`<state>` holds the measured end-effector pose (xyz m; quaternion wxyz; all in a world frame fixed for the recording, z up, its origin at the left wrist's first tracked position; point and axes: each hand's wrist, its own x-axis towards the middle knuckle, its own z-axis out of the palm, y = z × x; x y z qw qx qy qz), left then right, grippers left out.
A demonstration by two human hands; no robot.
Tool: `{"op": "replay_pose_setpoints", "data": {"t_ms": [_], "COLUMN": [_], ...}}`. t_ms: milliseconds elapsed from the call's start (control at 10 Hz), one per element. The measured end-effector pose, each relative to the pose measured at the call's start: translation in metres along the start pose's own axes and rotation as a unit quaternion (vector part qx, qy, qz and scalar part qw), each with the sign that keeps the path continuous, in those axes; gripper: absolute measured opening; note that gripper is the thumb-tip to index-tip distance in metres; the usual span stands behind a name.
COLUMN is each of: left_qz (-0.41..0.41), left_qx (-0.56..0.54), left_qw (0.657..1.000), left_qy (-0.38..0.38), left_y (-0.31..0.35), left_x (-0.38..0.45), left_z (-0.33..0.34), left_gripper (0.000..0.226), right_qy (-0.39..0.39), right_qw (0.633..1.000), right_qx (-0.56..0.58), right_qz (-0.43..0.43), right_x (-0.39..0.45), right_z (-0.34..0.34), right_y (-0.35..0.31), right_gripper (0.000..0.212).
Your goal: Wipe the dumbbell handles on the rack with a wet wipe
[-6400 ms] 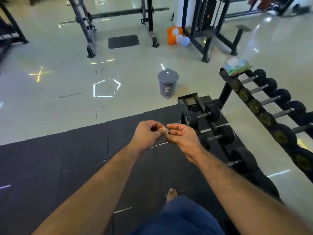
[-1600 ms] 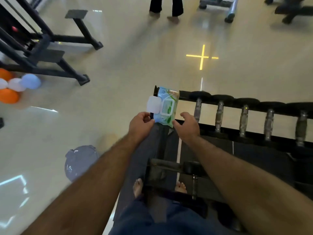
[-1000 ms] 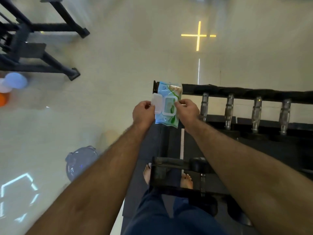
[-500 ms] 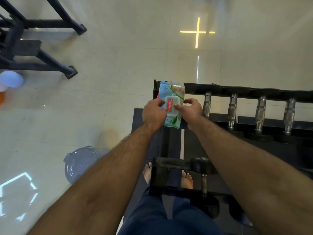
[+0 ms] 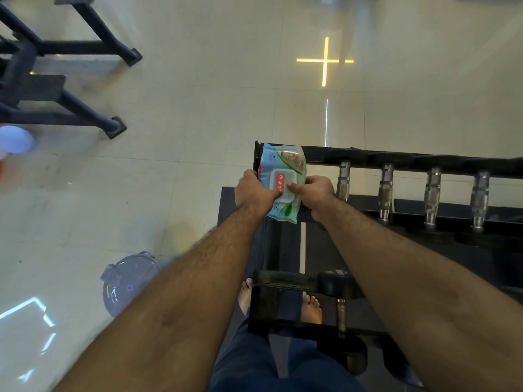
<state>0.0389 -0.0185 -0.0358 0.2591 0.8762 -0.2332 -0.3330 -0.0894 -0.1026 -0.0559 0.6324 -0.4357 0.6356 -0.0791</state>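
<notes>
Wipes pack, light blue with green leaf print, sits at the left end of the dumbbell rack, on the top tier, its far end over the back rail. Its white flip lid, bearing a red label, lies flat and closed; no wipe shows outside the pack. The left hand grips the pack's left edge, thumb laid across the lid. The right hand grips the right edge, thumb pressed on the lid just beside the left thumb. Both hands are closed on the pack.

To the right of the pack, four dumbbell handles of bare metal run across the top tier in a row, spaced apart, their heads resting on the dark front and back rails. The nearest handle stands just beside the right hand, not touching it. A further dumbbell rests on the lower tier, near the person's bare feet.

A grey lidded bin stands on the floor left of the rack, lid closed, contents not visible; the left forearm partly covers it.

The rack's left end is its outer edge; beyond it the pale tiled floor lies open as far as a dark equipment frame at upper left, well apart. Beyond the back rail the floor is likewise open. A dark mat underlies the rack.
</notes>
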Motion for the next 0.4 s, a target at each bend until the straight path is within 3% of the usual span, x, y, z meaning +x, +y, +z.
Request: {"op": "replay_pose_setpoints", "data": {"t_ms": [400], "left_qz": [0.003], "left_qx": [0.0], "left_qw": [1.0], "left_qy": [0.009], "left_y": [-0.0076], "left_x": [0.0048], "left_z": [0.0001], "left_gripper": [0.069], "right_qy": [0.036], "right_qw": [0.994], "right_qx": [-0.074], "right_qz": [-0.066], "right_x": [-0.0023], "right_z": [0.0067], "right_y": [0.0028], "right_gripper": [0.028]}}
